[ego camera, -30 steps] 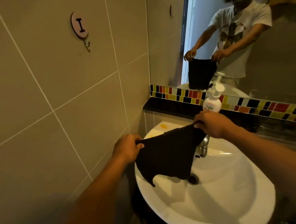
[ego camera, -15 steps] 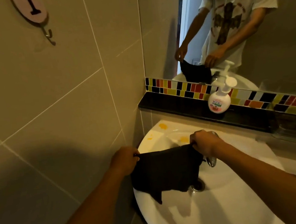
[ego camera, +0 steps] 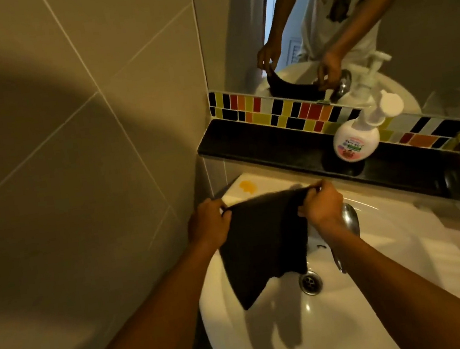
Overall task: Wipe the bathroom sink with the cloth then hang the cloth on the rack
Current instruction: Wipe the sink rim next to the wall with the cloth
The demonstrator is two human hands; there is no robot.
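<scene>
**Cloth stretched over the basin**

While I watch through the head camera, my left hand (ego camera: pixel 207 224) and right hand (ego camera: pixel 319 206) each pinch a top corner of the dark square fabric cloth (ego camera: pixel 264 243), fingers closed tight on it. It hangs spread between them above the white ceramic sink (ego camera: pixel 359 318), its lower corner dangling near the round metal drain (ego camera: pixel 310 281). A white pump soap bottle (ego camera: pixel 356 140) stands on the black ledge (ego camera: pixel 262 143) behind.

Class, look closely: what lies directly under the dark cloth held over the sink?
Under the cloth is the white sink basin, with the drain showing beside its hanging corner. The basin directly beneath the cloth is covered.
</scene>
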